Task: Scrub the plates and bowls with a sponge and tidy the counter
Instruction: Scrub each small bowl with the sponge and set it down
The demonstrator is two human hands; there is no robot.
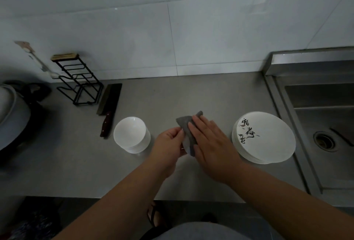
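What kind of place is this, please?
Probably a home kitchen: a steel sink is set in the counter, a cleaver lies on it, and stacks of white plates and bowls stand there.

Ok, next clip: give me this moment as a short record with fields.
left hand: pinches small white dish, mostly hidden
right hand: presses grey scrubbing cloth flat on that dish
left of hands: stack of white bowls
right of hands: stack of white plates, black script on top
other: dark-handled cleaver, black wire rack, steel sink

Bowls (132, 134) left, plates (264, 138) right
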